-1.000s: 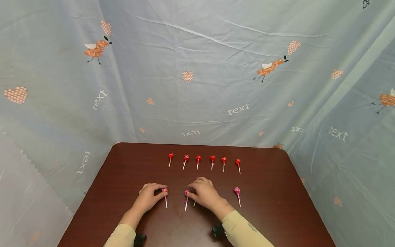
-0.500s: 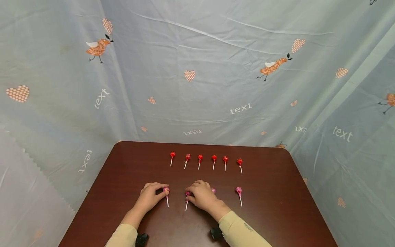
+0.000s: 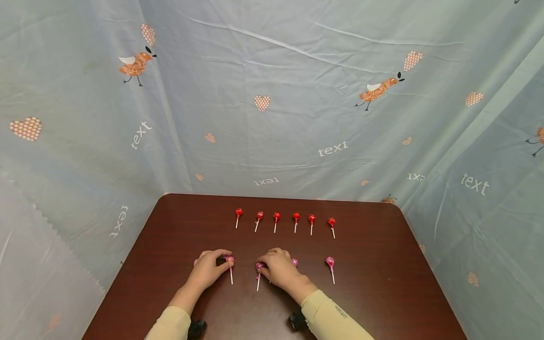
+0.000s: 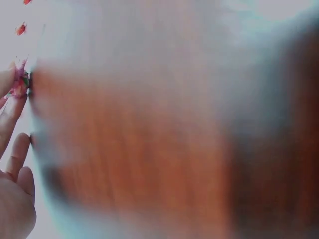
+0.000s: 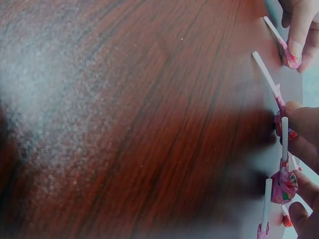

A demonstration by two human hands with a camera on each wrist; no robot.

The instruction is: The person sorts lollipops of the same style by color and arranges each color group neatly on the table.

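Red lollipops [image 3: 295, 216], six: lay rowed. Pink lollipops [image 3: 329, 261]: row seemed unfinished; my left hand [image 3: 207, 267] and right hand [image 3: 278, 268] pinched one each.

The dark reddish-brown tabletop [image 5: 149, 124] before me shows streaked wood grain, smooth and glossy with a whitish sheen. The round-headed pink lollipops [image 5: 284, 188] wear crinkled, shiny wrappers [image 5: 288, 184], plastic film by their look; their thin white sticks [image 5: 264, 70] seem smooth and matt. My pale-yellow sleeves [image 3: 337, 318] are matt cloth, and the blue-grey printed curtain [image 3: 255, 61] is creased fabric.
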